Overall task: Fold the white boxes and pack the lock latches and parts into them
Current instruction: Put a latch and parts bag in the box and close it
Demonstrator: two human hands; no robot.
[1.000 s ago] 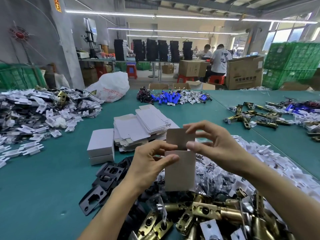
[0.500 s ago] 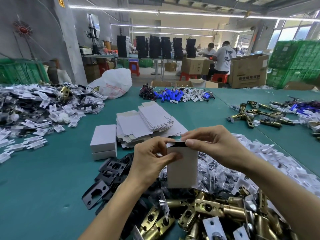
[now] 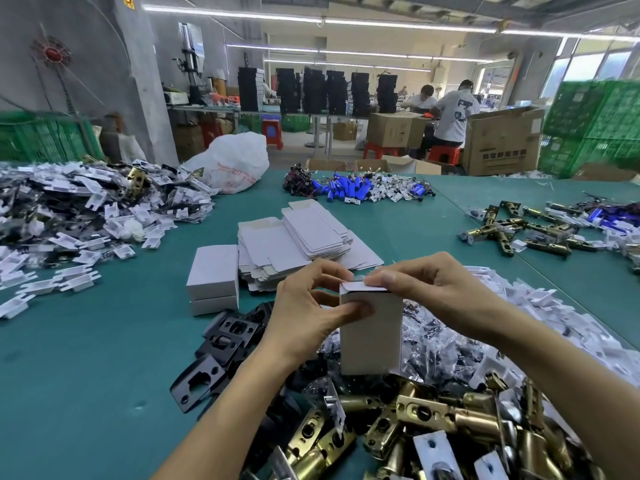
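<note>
We're early in the run. One box (image 3: 370, 334) is up, held upright at centre frame just above the latches (image 3: 426, 414), which lie heaped at 6 o'clock. The left hand (image 3: 304, 317) grips its upper left side, thumb across the near face, fingers curled behind. The right hand (image 3: 426, 292) pinches the top flap (image 3: 363, 286), which lies almost flat on the mouth; we judge this as the tuck-in step, not quite seated. We can't tell what's inside: the walls hide it. Done so far, by our count: two closed boxes (image 3: 213, 271) stacked on the counter (image 3: 86, 375) at 9 o'clock of the held one. We can't see whether they're packed either. Left: a thick pile of flat blanks (image 3: 294, 244) at 11 o'clock, unfolded. There's also plenty of loose stock: black plates (image 3: 225, 337) at 8 o'clock, bagged parts (image 3: 440, 341) just behind the box at 3 o'clock, white pieces (image 3: 540, 317) further out at 3 o'clock, more latches (image 3: 512, 230) well apart at 2 o'clock. So we put it at roughly two to three boxes against a large backlog. Next up, as we read it: seat the flap, add the box to the stack, take another blank.
</note>
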